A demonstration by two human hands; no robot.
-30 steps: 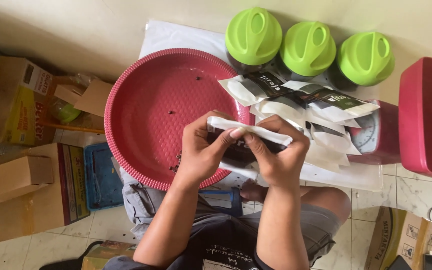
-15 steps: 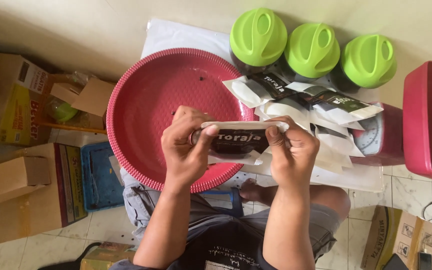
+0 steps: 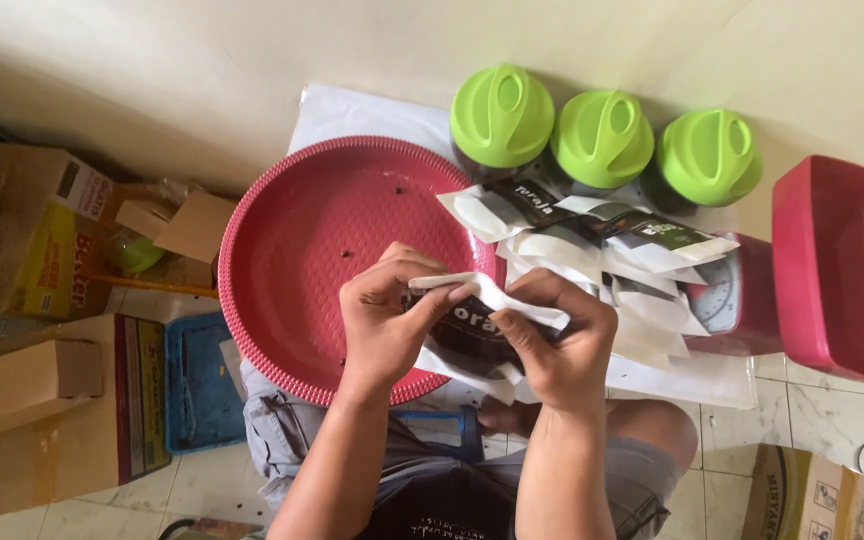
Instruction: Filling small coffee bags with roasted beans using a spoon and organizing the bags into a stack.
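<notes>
At the far left, brown cardboard boxes lie on the tiled floor beside a shallow blue tray. Next comes a round red basin with a ribbed rim, bare but for a few dark specks on its dimpled floor. Over its lower right edge the left hand pinches the top left corner of a small white pouch with a dark label, thumb on the front and fingers curled behind; the right hand pinches the same top edge from the other side, thumb pressed over the fold. Both hands are closed on the pouch, which hangs just above the basin rim and the person's lap. It looks light and soft, a thin film that creases and buckles under the fingers, probably a little slick, so the flat seam along the top seems the surest place to hold. Further right, a loose pile of similar pouches rests on a white sheet, with three jars with green lids behind it, a dial scale partly covered, and a red tub at the far right.
</notes>
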